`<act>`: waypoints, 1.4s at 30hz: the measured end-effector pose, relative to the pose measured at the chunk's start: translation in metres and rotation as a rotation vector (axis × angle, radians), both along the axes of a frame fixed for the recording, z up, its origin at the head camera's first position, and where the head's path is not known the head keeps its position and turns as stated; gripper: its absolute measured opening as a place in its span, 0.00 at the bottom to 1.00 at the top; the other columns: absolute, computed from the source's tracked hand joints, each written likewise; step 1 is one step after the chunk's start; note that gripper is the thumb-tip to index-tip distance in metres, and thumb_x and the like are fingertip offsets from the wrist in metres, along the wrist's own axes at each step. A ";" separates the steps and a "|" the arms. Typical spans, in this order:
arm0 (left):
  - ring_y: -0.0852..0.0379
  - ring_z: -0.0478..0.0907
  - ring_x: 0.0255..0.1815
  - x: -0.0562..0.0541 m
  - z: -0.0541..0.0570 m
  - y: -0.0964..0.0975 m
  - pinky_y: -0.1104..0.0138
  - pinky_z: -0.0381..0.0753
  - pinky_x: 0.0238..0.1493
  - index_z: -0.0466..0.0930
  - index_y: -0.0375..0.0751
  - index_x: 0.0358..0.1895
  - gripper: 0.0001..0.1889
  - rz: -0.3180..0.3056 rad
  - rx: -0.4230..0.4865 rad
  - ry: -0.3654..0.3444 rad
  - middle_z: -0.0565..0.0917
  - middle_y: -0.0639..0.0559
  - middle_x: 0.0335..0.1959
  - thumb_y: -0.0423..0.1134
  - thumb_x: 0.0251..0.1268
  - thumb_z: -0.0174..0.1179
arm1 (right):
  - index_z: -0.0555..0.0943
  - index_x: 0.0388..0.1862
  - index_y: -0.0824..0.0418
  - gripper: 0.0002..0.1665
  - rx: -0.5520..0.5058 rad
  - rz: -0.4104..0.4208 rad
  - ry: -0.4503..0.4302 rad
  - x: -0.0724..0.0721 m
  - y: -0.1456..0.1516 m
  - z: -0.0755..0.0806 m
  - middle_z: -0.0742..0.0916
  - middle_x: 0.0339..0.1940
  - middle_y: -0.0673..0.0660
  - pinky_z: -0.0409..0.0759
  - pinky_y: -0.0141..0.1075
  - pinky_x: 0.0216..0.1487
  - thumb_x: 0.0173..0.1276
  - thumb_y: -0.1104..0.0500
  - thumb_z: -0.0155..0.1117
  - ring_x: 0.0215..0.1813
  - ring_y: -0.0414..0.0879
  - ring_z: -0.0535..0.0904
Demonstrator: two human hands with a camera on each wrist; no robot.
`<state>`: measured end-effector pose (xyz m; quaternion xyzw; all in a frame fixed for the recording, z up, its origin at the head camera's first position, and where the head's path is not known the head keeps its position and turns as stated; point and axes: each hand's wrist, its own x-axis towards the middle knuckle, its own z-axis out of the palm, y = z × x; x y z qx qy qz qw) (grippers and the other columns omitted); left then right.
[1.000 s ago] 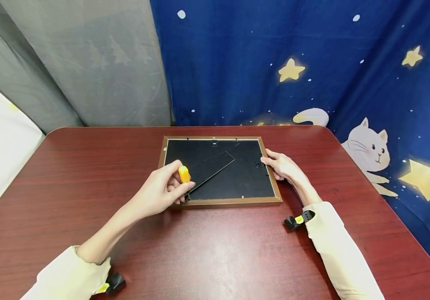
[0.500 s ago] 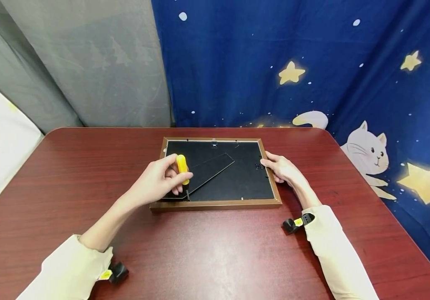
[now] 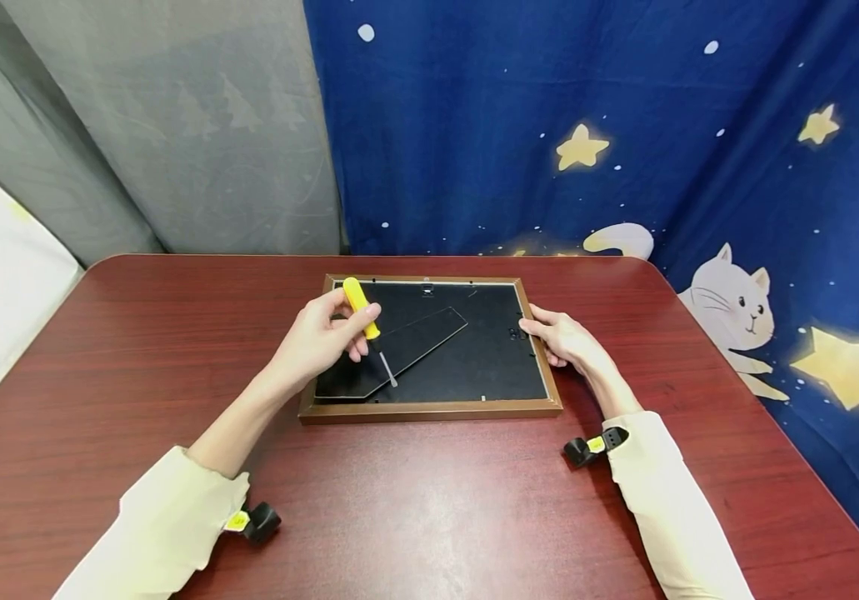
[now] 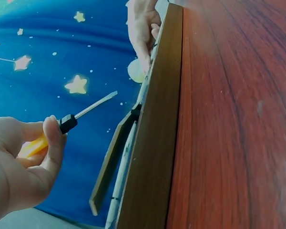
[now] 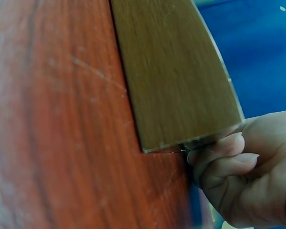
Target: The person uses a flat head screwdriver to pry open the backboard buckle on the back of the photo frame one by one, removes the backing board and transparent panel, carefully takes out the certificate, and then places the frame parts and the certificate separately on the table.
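A brown picture frame (image 3: pixel 429 408) lies face down on the table, its black backing (image 3: pixel 496 358) showing. On the backing is a black easel stand (image 3: pixel 417 337), slanting across it; in the left wrist view the stand leg (image 4: pixel 107 167) tilts a little away from the back. My left hand (image 3: pixel 317 333) holds a yellow-handled screwdriver (image 3: pixel 362 307) by its handle. The metal shaft (image 4: pixel 96 105) points down toward the frame, and its tip is apart from the frame in the left wrist view. At the right edge, my right hand (image 3: pixel 567 333) grips the frame, thumb on top.
The dark red wooden table (image 3: pixel 429 500) extends around the frame. Behind it hang a grey curtain (image 3: pixel 212 125) and a blue curtain (image 3: pixel 474 125) with stars. Small metal tabs and a hanger (image 3: pixel 427 290) sit along the frame's inner edges.
My left hand has lifted the screwdriver up and away from the frame's near edge; its shaft now slants and shows fully. The right hand and the frame have stayed in place.
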<state>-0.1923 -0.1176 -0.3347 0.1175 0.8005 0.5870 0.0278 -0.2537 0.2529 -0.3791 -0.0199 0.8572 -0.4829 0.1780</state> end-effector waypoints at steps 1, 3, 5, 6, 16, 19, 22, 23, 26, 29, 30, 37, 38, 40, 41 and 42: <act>0.58 0.80 0.19 -0.002 -0.002 0.002 0.68 0.83 0.27 0.73 0.31 0.45 0.15 -0.003 0.011 -0.010 0.80 0.40 0.31 0.43 0.75 0.61 | 0.50 0.82 0.61 0.39 -0.001 0.000 0.000 0.000 0.000 0.000 0.68 0.11 0.49 0.61 0.28 0.12 0.81 0.53 0.53 0.10 0.39 0.64; 0.58 0.80 0.19 -0.004 -0.005 0.006 0.68 0.83 0.26 0.73 0.31 0.45 0.15 -0.011 0.025 -0.026 0.80 0.40 0.31 0.42 0.75 0.61 | 0.50 0.82 0.61 0.39 -0.002 0.004 0.002 0.000 0.000 -0.001 0.68 0.11 0.49 0.61 0.28 0.12 0.81 0.52 0.53 0.10 0.39 0.64; 0.58 0.80 0.20 -0.006 -0.007 0.011 0.68 0.83 0.27 0.73 0.31 0.45 0.15 -0.021 0.032 -0.041 0.80 0.41 0.32 0.43 0.75 0.60 | 0.51 0.82 0.61 0.39 -0.007 0.004 -0.001 0.000 0.000 -0.001 0.68 0.11 0.49 0.61 0.28 0.12 0.81 0.52 0.53 0.10 0.39 0.64; 0.57 0.80 0.20 -0.007 -0.009 0.014 0.68 0.83 0.27 0.73 0.31 0.45 0.15 -0.028 0.035 -0.046 0.80 0.41 0.32 0.42 0.75 0.60 | 0.50 0.82 0.61 0.39 -0.009 0.006 -0.002 -0.001 0.000 -0.001 0.68 0.11 0.49 0.61 0.28 0.12 0.81 0.52 0.53 0.10 0.39 0.64; 0.56 0.81 0.21 -0.014 -0.013 0.040 0.68 0.84 0.28 0.74 0.33 0.47 0.14 -0.051 0.008 -0.078 0.82 0.42 0.31 0.43 0.75 0.60 | 0.51 0.82 0.63 0.39 -0.024 0.055 0.020 -0.003 0.005 0.000 0.69 0.10 0.49 0.63 0.28 0.12 0.81 0.52 0.53 0.10 0.37 0.64; 0.55 0.81 0.21 -0.014 -0.015 0.046 0.68 0.84 0.28 0.75 0.34 0.48 0.13 -0.055 0.007 -0.098 0.82 0.42 0.32 0.42 0.75 0.61 | 0.51 0.82 0.64 0.40 -0.014 0.080 0.025 -0.003 0.007 0.000 0.70 0.10 0.50 0.65 0.29 0.12 0.81 0.51 0.54 0.10 0.38 0.65; 0.55 0.81 0.21 -0.014 -0.016 0.052 0.69 0.83 0.27 0.74 0.33 0.48 0.13 -0.063 0.024 -0.113 0.81 0.42 0.32 0.41 0.74 0.61 | 0.51 0.82 0.63 0.41 0.005 0.105 0.024 -0.004 0.008 0.000 0.72 0.10 0.51 0.67 0.30 0.13 0.81 0.50 0.54 0.10 0.39 0.66; 0.55 0.81 0.21 -0.014 -0.016 0.054 0.69 0.83 0.26 0.74 0.33 0.48 0.12 -0.066 0.034 -0.118 0.81 0.42 0.32 0.40 0.74 0.61 | 0.51 0.82 0.63 0.41 0.011 0.113 0.024 -0.004 0.008 0.000 0.73 0.10 0.52 0.68 0.30 0.13 0.81 0.50 0.54 0.10 0.39 0.67; 0.56 0.81 0.20 -0.014 -0.017 0.059 0.70 0.82 0.25 0.73 0.32 0.47 0.12 -0.070 0.054 -0.129 0.81 0.41 0.32 0.39 0.74 0.61 | 0.50 0.82 0.64 0.41 0.024 0.136 0.021 -0.004 0.008 0.000 0.73 0.10 0.52 0.69 0.31 0.13 0.81 0.50 0.54 0.10 0.40 0.68; 0.56 0.81 0.21 -0.015 -0.017 0.066 0.70 0.83 0.26 0.73 0.32 0.47 0.12 -0.070 0.060 -0.132 0.80 0.41 0.32 0.39 0.75 0.61 | 0.48 0.82 0.65 0.42 0.033 0.144 0.013 -0.004 0.009 0.000 0.73 0.11 0.52 0.70 0.31 0.13 0.81 0.51 0.53 0.11 0.39 0.69; 0.57 0.81 0.21 -0.016 -0.017 0.068 0.70 0.83 0.26 0.73 0.32 0.47 0.13 -0.071 0.058 -0.130 0.81 0.41 0.32 0.40 0.75 0.61 | 0.47 0.82 0.66 0.42 0.034 0.145 0.010 -0.004 0.009 0.000 0.73 0.11 0.52 0.70 0.30 0.13 0.81 0.51 0.53 0.11 0.39 0.69; 0.59 0.81 0.18 -0.021 -0.021 0.087 0.63 0.85 0.28 0.73 0.32 0.45 0.12 -0.087 0.023 -0.125 0.83 0.42 0.28 0.40 0.75 0.60 | 0.45 0.82 0.66 0.44 0.030 0.142 -0.006 -0.003 0.010 0.002 0.73 0.13 0.53 0.70 0.31 0.13 0.81 0.50 0.54 0.11 0.39 0.70; 0.60 0.81 0.18 -0.022 -0.022 0.090 0.63 0.85 0.28 0.73 0.32 0.44 0.12 -0.087 0.020 -0.126 0.83 0.42 0.27 0.39 0.75 0.60 | 0.45 0.82 0.66 0.44 0.028 0.142 -0.008 -0.003 0.010 0.002 0.73 0.13 0.53 0.70 0.31 0.14 0.81 0.50 0.53 0.11 0.39 0.70; 0.60 0.80 0.18 -0.025 -0.024 0.094 0.64 0.85 0.27 0.73 0.32 0.44 0.11 -0.087 0.016 -0.126 0.83 0.43 0.26 0.39 0.75 0.60 | 0.46 0.82 0.65 0.43 0.024 0.143 -0.009 -0.003 0.010 0.001 0.73 0.13 0.53 0.70 0.31 0.14 0.81 0.50 0.53 0.11 0.39 0.70; 0.60 0.80 0.18 -0.026 -0.025 0.096 0.64 0.85 0.27 0.73 0.32 0.44 0.11 -0.090 0.019 -0.128 0.83 0.43 0.26 0.39 0.75 0.60 | 0.46 0.82 0.65 0.43 0.022 0.144 -0.008 -0.003 0.010 0.001 0.73 0.13 0.53 0.70 0.31 0.14 0.81 0.50 0.53 0.11 0.40 0.70; 0.60 0.80 0.18 -0.027 -0.026 0.097 0.64 0.85 0.28 0.73 0.32 0.44 0.12 -0.092 0.018 -0.130 0.83 0.43 0.26 0.39 0.75 0.61 | 0.47 0.82 0.65 0.43 0.021 0.145 -0.007 -0.003 0.010 0.001 0.73 0.13 0.53 0.70 0.31 0.14 0.81 0.50 0.53 0.11 0.40 0.70</act>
